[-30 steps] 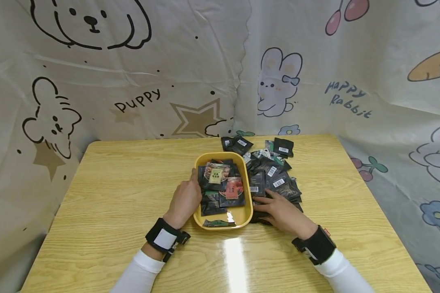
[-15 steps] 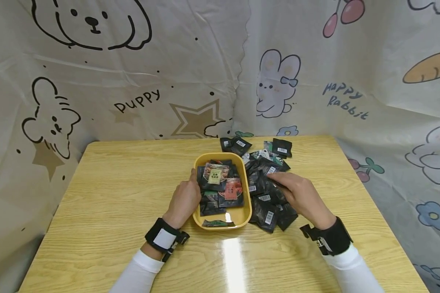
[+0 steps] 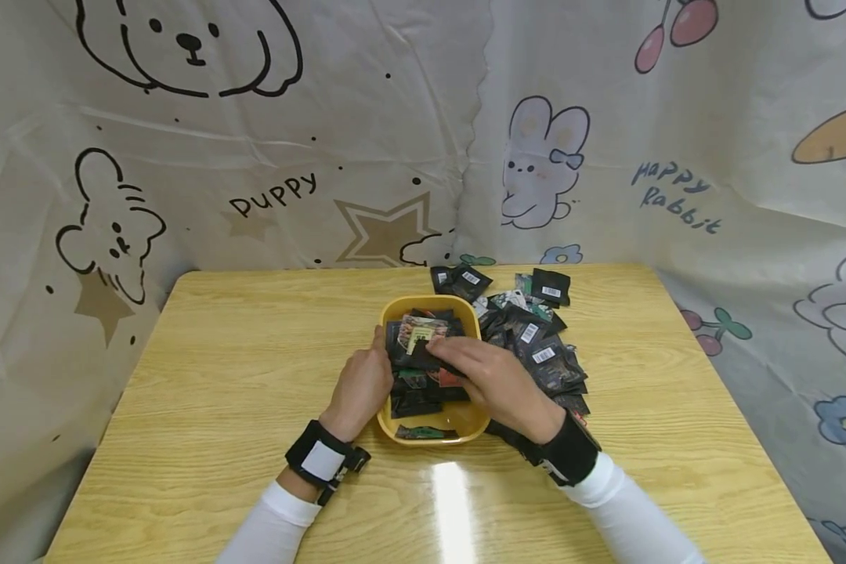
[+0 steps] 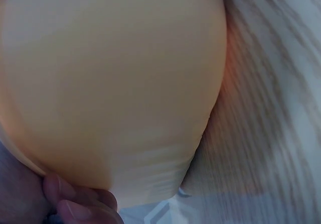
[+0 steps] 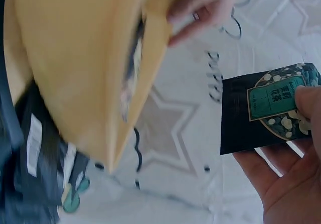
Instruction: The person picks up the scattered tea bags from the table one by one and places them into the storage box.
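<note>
A yellow plastic bin (image 3: 458, 415) stands mid-table with several dark tea packets (image 3: 414, 403) inside. My left hand (image 3: 356, 395) holds the bin at its left rim; in the left wrist view its curled fingertips (image 4: 80, 210) lie against the bin's side. Over the bin, my right hand (image 3: 504, 384) pinches one flat black tea packet (image 5: 261, 106) with a green label and white flowers. Thumb on the label, fingers behind, it keeps the packet's printed face toward the right wrist camera. The held packet partly covers those below in the head view.
Several black packets (image 3: 553, 364) with barcode stickers lie in a loose pile right of the bin. More packets (image 3: 468, 280) are behind it, near the table's back edge. A printed cloth (image 3: 289, 133) hangs behind the wooden table (image 3: 254, 337).
My right hand was over the pile, then picked at a packet there and carried one left over the bin. The left hand stays on the rim.
</note>
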{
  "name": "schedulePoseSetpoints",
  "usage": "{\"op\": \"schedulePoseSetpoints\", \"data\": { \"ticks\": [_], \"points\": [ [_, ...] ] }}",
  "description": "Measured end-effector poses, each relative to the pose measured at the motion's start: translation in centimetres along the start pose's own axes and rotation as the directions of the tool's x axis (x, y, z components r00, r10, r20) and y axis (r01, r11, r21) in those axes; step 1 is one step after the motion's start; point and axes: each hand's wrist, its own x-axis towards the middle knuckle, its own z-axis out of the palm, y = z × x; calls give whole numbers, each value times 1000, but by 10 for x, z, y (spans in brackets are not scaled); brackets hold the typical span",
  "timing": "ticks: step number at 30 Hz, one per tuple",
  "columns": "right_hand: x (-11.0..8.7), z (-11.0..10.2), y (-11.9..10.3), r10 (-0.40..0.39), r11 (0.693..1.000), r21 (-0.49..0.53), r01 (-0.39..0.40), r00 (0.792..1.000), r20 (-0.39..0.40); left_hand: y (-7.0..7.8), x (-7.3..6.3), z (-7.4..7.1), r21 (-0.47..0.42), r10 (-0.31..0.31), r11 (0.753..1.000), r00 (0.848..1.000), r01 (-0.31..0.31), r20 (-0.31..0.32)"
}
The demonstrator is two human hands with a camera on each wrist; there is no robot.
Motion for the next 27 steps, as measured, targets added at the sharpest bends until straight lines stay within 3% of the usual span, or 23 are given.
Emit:
{"op": "schedulePoseSetpoints", "data": {
  "ticks": [3,7,11,17,23,27],
  "points": [
    [-1,8,-5,-25,998,58,16,986,163,1,1,0,14,23,1000,999,-23,-24],
    [-7,1,-1,39,992,101,-72,954,299,1,2,-1,9,47,999,998,-46,-35],
    [-16,-17,15,188,978,36,-207,939,286,1,2,-1,14,47,999,999,-46,-28],
    [-46,-41,41,392,919,-60,-390,885,252,2,2,0,34,42,999,999,-41,-23],
    [-85,-44,65,493,870,-127,-476,831,257,1,2,0,37,34,999,999,-32,-37],
    [-108,-41,74,545,838,-196,-509,773,324,0,1,1,27,21,999,1000,-21,-19]
  ]
}}
